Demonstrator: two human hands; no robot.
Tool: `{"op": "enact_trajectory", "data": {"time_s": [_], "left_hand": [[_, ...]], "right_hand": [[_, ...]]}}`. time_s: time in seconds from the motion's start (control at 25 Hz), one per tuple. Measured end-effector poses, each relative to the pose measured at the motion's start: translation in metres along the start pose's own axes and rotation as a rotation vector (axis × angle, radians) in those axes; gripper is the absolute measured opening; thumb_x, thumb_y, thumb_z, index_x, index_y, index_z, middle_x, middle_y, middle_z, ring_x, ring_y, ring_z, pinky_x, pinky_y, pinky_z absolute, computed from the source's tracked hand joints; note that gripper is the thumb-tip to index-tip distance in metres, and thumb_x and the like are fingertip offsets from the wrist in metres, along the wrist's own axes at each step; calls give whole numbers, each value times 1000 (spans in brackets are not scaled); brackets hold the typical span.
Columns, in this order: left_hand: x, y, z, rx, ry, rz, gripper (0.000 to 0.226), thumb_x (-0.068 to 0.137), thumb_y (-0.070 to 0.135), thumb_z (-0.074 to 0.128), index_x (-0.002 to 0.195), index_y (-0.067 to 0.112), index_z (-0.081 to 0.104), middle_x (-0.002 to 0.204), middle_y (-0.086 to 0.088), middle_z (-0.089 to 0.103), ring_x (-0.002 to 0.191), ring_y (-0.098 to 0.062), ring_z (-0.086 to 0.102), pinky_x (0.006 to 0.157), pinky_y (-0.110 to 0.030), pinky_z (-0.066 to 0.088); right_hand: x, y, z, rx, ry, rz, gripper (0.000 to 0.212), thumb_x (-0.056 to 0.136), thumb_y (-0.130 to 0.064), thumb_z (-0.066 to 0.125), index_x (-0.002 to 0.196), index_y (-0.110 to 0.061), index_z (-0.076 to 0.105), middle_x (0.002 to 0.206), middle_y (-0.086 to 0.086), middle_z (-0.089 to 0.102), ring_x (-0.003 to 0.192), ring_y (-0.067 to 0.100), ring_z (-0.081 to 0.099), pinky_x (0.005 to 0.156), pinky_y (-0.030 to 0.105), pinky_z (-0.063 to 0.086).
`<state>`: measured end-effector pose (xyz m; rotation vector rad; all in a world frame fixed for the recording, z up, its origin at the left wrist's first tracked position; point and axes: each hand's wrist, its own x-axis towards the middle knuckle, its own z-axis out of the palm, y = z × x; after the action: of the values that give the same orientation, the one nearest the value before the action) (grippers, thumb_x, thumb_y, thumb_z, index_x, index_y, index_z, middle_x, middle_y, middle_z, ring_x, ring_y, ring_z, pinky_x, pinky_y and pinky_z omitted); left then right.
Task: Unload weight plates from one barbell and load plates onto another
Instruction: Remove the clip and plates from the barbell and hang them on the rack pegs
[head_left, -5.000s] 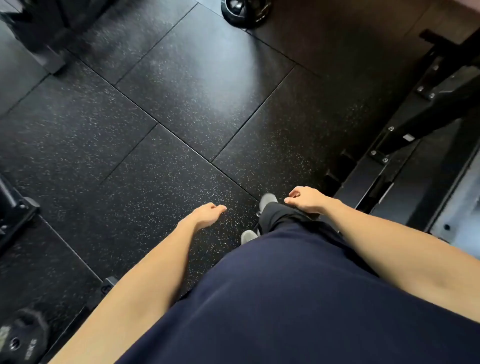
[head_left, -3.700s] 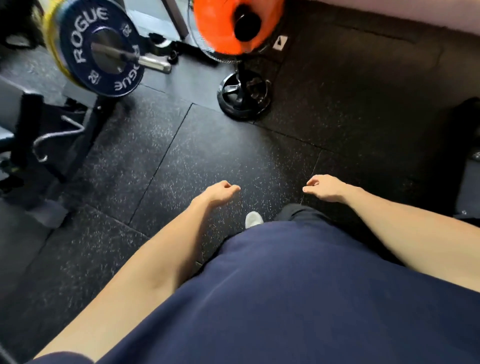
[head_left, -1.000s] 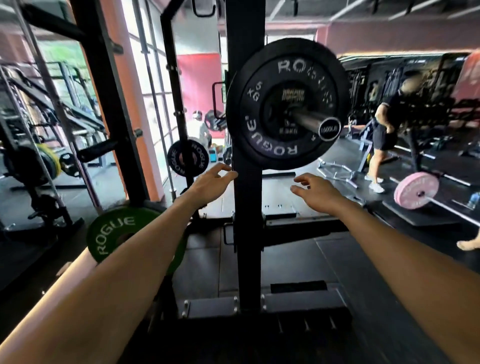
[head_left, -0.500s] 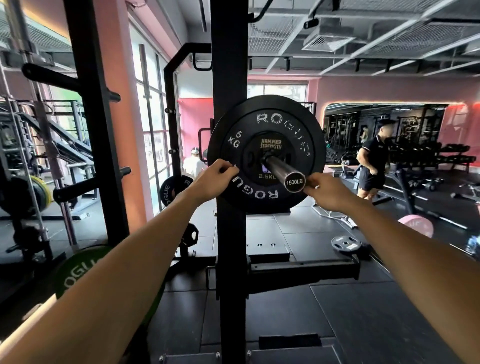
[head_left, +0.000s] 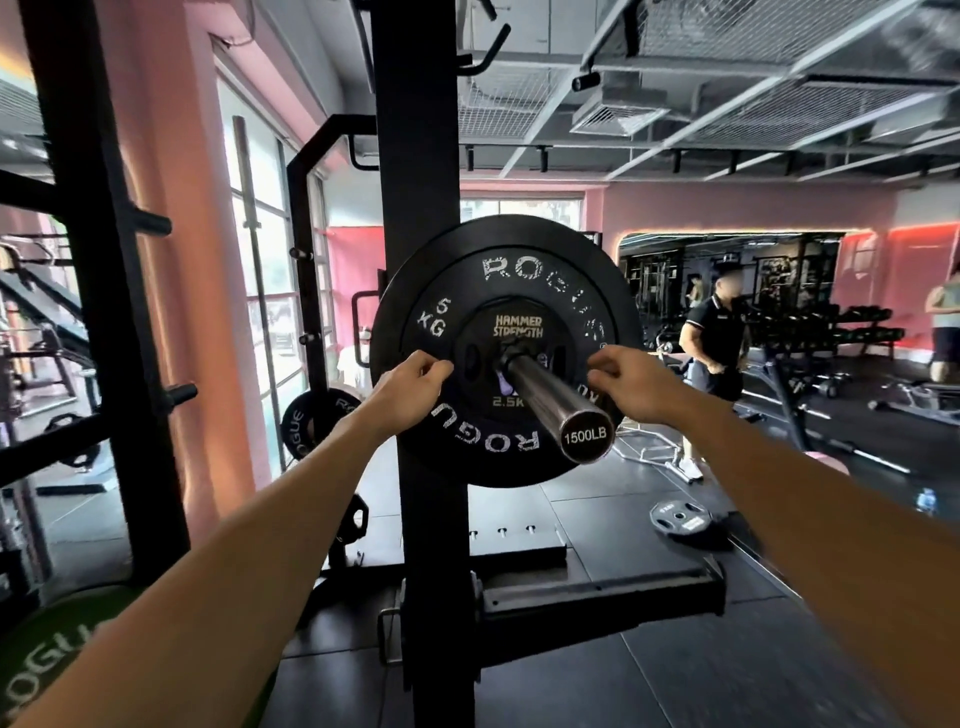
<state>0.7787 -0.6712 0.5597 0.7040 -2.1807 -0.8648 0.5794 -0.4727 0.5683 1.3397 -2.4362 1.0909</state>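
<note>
A barbell sleeve (head_left: 556, 400) marked 1500LB points toward me from the rack. On it sits a small black 2.5 kg Hammer Strength plate (head_left: 511, 325) in front of a larger black 5 kg Rogue plate (head_left: 519, 270). My left hand (head_left: 410, 387) has its fingers curled on the left edge of the small plate. My right hand (head_left: 628, 382) has its fingers curled on its right edge. The barbell's shaft is hidden behind the plates and the rack upright.
A black rack upright (head_left: 415, 208) stands just behind the plates. A green Rogue plate (head_left: 47, 660) leans at lower left, a small plate (head_left: 680, 517) lies on the floor at right, and another black plate (head_left: 317, 421) hangs behind. A person (head_left: 714, 343) stands at the right.
Both hands have moved inward from the big plate's rim to the small plate's edges, and my view has come closer to the sleeve.
</note>
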Motion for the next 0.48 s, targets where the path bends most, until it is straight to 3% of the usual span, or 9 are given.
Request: {"op": "enact_trajectory", "data": {"time_s": [0.24, 0.36, 0.48], "left_hand": [[46, -6, 26, 35, -46, -16, 32, 96, 46, 41, 100, 21, 61, 98, 0, 62, 96, -19, 56, 84, -33, 41], [65, -12, 43, 10, -49, -24, 37, 95, 47, 40, 102, 20, 65, 104, -2, 67, 103, -22, 60, 98, -40, 45], [77, -13, 58, -18, -55, -28, 32, 97, 43, 41, 90, 24, 65, 100, -5, 68, 100, -25, 62, 98, -43, 48]], "right_hand": [[38, -2, 5, -43, -21, -36, 37, 97, -22, 54, 131, -6, 54, 128, 12, 61, 117, 26, 57, 92, 24, 39], [57, -2, 13, -54, -57, -67, 36, 97, -22, 54, 131, -9, 54, 125, 11, 63, 114, 25, 58, 92, 25, 41], [70, 0, 23, -69, -115, -82, 37, 97, -20, 52, 133, -13, 53, 125, 11, 63, 113, 25, 59, 95, 27, 42]]}}
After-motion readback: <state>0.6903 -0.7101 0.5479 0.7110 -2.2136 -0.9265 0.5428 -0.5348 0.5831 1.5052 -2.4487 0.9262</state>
